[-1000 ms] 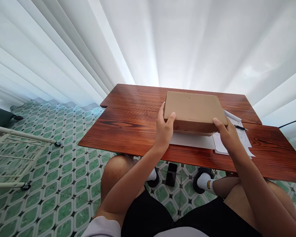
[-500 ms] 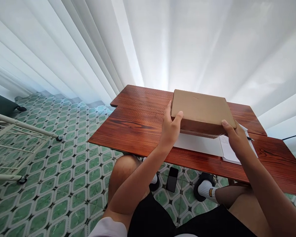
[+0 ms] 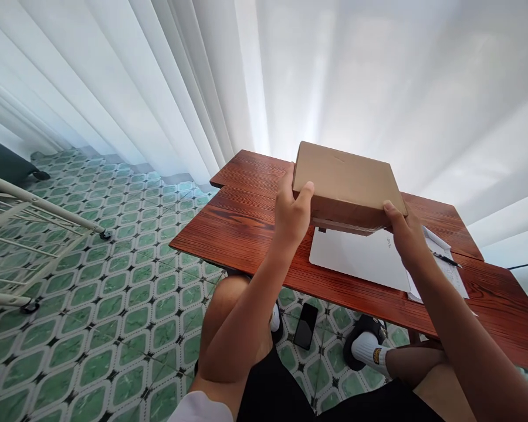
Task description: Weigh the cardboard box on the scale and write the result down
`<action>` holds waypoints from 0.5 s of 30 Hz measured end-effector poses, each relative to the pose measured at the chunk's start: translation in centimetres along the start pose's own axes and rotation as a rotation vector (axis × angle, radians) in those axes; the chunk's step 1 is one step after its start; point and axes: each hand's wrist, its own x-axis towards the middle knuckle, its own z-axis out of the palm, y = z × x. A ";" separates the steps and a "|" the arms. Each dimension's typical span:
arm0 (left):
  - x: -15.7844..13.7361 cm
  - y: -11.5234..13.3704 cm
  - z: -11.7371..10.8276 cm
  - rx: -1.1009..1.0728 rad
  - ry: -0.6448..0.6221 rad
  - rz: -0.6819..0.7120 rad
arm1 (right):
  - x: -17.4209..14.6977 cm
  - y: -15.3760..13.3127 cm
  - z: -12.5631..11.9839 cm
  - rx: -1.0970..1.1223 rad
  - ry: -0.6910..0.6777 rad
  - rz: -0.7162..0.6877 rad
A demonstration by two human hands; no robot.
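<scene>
A closed brown cardboard box [image 3: 347, 181] is held up above the table, slightly tilted. My left hand [image 3: 293, 208] grips its left end, thumb on the near top edge and fingers behind the side. At the right near corner my right hand [image 3: 405, 234] is closed on it, thumb on top; its other fingers are mostly hidden. Beneath the box lies a flat white panel, like a closed laptop [image 3: 356, 258], partly covered from view. To its right, partly behind my right arm, is an open notebook [image 3: 457, 280] with a dark pen [image 3: 447, 259] on it.
The reddish wooden table [image 3: 233, 220] has a stepped left edge. A black phone [image 3: 305, 326] lies on the green tiled floor between my feet. White curtains [image 3: 281, 76] hang behind the table. A white wheeled rack [image 3: 44, 220] stands at the left.
The box has been lifted and moved a little left in both hands. More of the white panel and the pen now shows. The view has shifted slightly.
</scene>
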 end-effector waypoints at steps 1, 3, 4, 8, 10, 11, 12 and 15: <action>0.3 0.0 -0.6 0.034 0.018 0.014 | 0.2 -0.4 0.6 0.020 -0.011 0.010; 1.0 0.1 -1.9 0.105 0.053 0.039 | 0.5 -1.3 1.9 0.073 -0.036 0.036; 1.3 0.1 -2.5 0.135 0.067 0.050 | 0.6 -1.8 2.6 0.089 -0.052 0.032; 2.3 0.1 -4.8 0.190 0.114 0.086 | 0.9 -3.3 5.1 0.125 -0.116 0.022; 2.8 0.0 -5.7 0.205 0.129 0.086 | 1.1 -3.8 6.2 0.145 -0.145 0.025; 3.0 0.0 -6.1 0.210 0.136 0.079 | 1.2 -3.9 6.7 0.157 -0.156 0.029; 3.3 -0.2 -6.4 0.215 0.142 0.068 | 1.3 -4.0 7.2 0.171 -0.165 0.033; 4.2 -0.8 -7.6 0.238 0.160 0.041 | 1.6 -3.9 8.8 0.203 -0.190 0.042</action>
